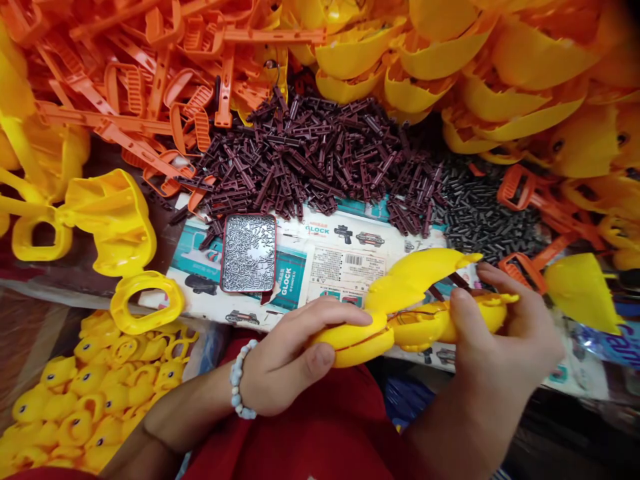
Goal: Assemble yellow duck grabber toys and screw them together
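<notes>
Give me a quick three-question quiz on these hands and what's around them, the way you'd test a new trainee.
1. Which wears the beaded bracelet: the left hand or the right hand?
2. True or false: the red-edged tray of metal pins rests on the printed card.
3. What colour is the plastic shell held between the hands?

Key: 1. Left hand. 2. True. 3. Yellow.
</notes>
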The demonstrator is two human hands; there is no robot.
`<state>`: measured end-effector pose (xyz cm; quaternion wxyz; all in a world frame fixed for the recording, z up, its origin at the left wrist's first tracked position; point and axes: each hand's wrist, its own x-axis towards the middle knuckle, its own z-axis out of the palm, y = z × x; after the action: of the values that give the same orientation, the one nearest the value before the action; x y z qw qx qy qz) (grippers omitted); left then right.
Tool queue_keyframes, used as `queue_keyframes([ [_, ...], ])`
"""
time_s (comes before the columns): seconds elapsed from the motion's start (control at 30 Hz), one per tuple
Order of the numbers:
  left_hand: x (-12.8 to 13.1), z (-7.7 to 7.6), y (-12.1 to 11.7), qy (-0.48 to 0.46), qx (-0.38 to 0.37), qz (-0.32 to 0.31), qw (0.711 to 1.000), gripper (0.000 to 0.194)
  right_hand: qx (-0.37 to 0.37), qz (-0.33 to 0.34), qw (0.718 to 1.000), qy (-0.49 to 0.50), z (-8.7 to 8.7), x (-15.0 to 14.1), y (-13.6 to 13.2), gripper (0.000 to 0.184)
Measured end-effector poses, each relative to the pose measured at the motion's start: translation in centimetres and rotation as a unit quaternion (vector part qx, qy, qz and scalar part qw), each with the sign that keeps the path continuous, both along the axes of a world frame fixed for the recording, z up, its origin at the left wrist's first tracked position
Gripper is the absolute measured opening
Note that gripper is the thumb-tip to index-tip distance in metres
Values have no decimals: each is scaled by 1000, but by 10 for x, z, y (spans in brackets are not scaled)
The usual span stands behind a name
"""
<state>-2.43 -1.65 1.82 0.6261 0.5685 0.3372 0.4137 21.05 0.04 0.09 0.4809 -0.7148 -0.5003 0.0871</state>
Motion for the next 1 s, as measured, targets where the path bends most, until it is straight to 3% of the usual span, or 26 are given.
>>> queue_keyframes([
  [0.37,-1,-8,3,-32,39,-43,998,36,-7,-13,999,-42,4,2,-1,46],
  [0.53,2,-10,2,-30,65,-26,997,34,-34,-41,995,-88,4,-2,-6,47],
  [0.67,7,-20,0,28,102,54,993,29,-12,-24,992,-123,-4,-7,-3,42],
  [0.73,9,-26,-1,53,115,98,987,26,1,3,996,-90,-9,-10,1,44],
  [0.8,11,-30,-2,27,108,146,983,25,108,3,993,-43,-12,-16,3,43],
  [0.87,15,-33,-3,-22,89,199,976,23,254,-17,967,-9,-11,-29,-1,29],
  [0.9,17,-34,-3,-58,71,227,970,21,289,-16,957,3,-9,-38,-6,20],
  [0.93,20,-35,-3,-95,51,249,962,20,286,1,958,13,-8,-47,-12,14],
  [1.0,25,-35,-4,-154,9,272,950,21,151,117,980,57,-8,-63,-25,20],
])
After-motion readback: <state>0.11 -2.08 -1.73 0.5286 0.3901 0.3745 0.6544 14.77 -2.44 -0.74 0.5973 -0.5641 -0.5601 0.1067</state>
